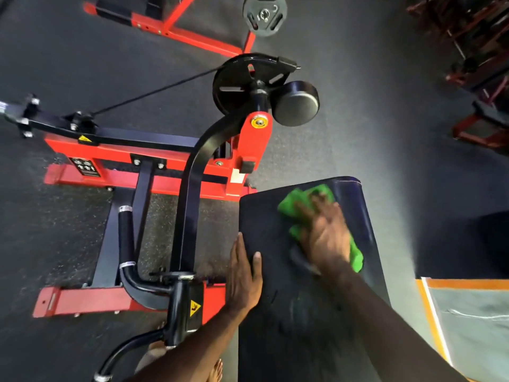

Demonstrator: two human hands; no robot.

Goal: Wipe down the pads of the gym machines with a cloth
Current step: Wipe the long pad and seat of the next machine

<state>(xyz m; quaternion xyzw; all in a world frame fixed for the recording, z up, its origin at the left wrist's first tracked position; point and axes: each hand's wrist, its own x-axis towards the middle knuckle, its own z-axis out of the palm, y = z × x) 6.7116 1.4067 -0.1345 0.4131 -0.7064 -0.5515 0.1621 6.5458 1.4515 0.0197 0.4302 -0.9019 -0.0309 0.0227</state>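
Right hand (326,235) lies flat, fingers straight, pressing green cloth (303,205) onto black pad (275,312); left hand (243,277) open, resting on pad's left edge.

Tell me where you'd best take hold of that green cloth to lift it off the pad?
Probably the bunched far end of the green cloth, pinched from above. It stands clear beyond the right hand pressing its middle; the rest lies flat on the pad.

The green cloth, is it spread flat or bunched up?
Bunched: the green cloth shows thick folds under the right hand on the pad.
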